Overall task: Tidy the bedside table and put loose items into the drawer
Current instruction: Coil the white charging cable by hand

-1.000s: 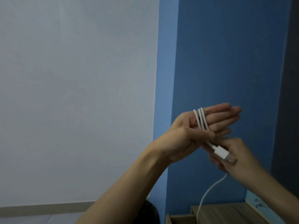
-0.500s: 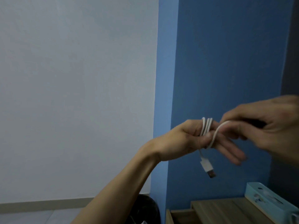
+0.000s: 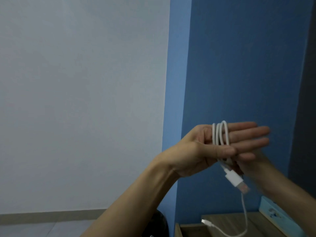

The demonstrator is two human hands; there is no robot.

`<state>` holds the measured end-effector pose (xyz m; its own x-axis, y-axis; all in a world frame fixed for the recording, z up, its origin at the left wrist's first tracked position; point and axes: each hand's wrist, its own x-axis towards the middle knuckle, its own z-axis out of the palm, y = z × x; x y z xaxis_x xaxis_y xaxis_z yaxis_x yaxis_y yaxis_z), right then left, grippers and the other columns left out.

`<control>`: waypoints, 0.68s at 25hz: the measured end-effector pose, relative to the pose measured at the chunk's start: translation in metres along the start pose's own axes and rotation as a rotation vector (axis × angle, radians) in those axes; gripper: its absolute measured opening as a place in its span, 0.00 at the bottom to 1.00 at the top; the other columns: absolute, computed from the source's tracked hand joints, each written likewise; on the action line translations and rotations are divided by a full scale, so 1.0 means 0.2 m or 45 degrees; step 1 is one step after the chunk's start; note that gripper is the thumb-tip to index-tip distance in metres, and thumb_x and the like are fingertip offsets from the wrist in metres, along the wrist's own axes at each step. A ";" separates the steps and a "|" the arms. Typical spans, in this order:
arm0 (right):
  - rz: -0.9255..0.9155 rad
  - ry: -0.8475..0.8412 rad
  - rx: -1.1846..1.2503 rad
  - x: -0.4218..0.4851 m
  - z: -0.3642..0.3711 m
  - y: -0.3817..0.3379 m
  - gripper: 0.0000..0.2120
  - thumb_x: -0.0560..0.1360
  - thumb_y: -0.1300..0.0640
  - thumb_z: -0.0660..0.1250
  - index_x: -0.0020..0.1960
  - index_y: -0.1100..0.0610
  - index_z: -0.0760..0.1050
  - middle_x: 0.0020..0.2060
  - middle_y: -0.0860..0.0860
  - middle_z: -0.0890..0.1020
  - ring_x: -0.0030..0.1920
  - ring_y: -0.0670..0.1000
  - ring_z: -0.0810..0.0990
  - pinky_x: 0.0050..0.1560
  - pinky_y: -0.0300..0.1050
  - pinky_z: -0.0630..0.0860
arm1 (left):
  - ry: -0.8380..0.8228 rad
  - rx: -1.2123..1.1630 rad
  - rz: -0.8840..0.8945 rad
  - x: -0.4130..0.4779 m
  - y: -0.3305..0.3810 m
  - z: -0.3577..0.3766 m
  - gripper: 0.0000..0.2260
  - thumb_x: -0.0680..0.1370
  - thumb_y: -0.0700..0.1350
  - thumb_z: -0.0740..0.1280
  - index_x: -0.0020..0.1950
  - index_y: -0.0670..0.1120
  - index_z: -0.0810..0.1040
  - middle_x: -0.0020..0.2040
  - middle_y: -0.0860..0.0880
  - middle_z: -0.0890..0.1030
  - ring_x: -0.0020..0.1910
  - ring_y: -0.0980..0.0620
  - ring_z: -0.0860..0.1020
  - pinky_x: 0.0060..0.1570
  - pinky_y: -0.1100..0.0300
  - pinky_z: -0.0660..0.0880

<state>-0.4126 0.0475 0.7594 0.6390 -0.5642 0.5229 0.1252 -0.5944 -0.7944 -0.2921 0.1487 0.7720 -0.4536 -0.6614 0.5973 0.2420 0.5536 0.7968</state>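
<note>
**Mia:** What do the arms look like?

**Tom:** The left arm [image 3: 136, 199] is bare from the edge of the picture all the way to the left hand [image 3: 205, 151]. It is long and thin, with little lines at the wrist.

**Mia:** And the other one?

**Tom:** The right arm [image 3: 290, 190], below the left hand, is bare too. The right hand [image 3: 253, 165] is mostly hidden behind the left hand.

**Mia:** And the fingers?

**Tom:** The left hand's fingers [image 3: 248, 134] look blurry at the tips.
</note>
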 end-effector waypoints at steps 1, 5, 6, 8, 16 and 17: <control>-0.069 0.029 -0.111 -0.03 0.01 0.02 0.17 0.67 0.50 0.67 0.24 0.58 0.73 0.18 0.51 0.73 0.20 0.43 0.70 0.22 0.34 0.66 | 0.076 -0.003 0.009 -0.01 -0.01 -0.02 0.25 0.76 0.23 0.49 0.74 0.31 0.54 0.73 0.32 0.59 0.70 0.38 0.62 0.63 0.59 0.72; -0.459 -0.003 -0.848 -0.14 0.04 0.04 0.09 0.70 0.47 0.65 0.31 0.39 0.73 0.20 0.52 0.69 0.19 0.45 0.65 0.21 0.41 0.62 | 0.435 -0.061 0.056 -0.02 -0.03 -0.05 0.23 0.77 0.24 0.52 0.72 0.34 0.61 0.71 0.35 0.67 0.65 0.47 0.71 0.62 0.58 0.73; -0.571 0.019 -1.061 -0.17 0.04 0.04 0.09 0.70 0.47 0.63 0.33 0.35 0.71 0.20 0.50 0.70 0.19 0.46 0.68 0.20 0.41 0.64 | 0.506 -0.096 0.081 -0.01 -0.03 -0.06 0.23 0.77 0.24 0.53 0.72 0.34 0.61 0.70 0.35 0.69 0.65 0.46 0.72 0.61 0.58 0.73; -0.674 -0.020 -1.322 -0.21 0.03 0.01 0.09 0.74 0.44 0.57 0.41 0.40 0.75 0.21 0.43 0.74 0.20 0.44 0.73 0.17 0.39 0.67 | 0.615 -0.067 0.102 0.00 -0.04 -0.09 0.24 0.77 0.24 0.53 0.72 0.34 0.61 0.70 0.36 0.71 0.65 0.43 0.73 0.60 0.58 0.73; -1.023 -0.177 -1.454 -0.16 -0.19 -0.30 0.11 0.72 0.44 0.58 0.37 0.45 0.77 0.25 0.36 0.68 0.24 0.40 0.68 0.22 0.38 0.68 | 0.326 0.374 -0.140 -0.08 0.00 -0.15 0.24 0.76 0.24 0.53 0.72 0.35 0.61 0.67 0.40 0.72 0.63 0.44 0.76 0.62 0.58 0.73; -1.028 -0.200 -1.481 -0.14 -0.21 -0.29 0.13 0.73 0.43 0.57 0.36 0.44 0.77 0.24 0.37 0.69 0.26 0.41 0.69 0.22 0.37 0.67 | 0.328 0.302 -0.123 -0.08 0.01 -0.15 0.24 0.75 0.24 0.53 0.71 0.35 0.62 0.66 0.40 0.72 0.61 0.45 0.78 0.61 0.57 0.74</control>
<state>-0.4692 0.0736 0.8028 0.7792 0.1731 0.6024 -0.1456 -0.8849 0.4425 -0.2584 0.1455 0.7666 -0.2265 -0.8053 0.5478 -0.0108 0.5645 0.8254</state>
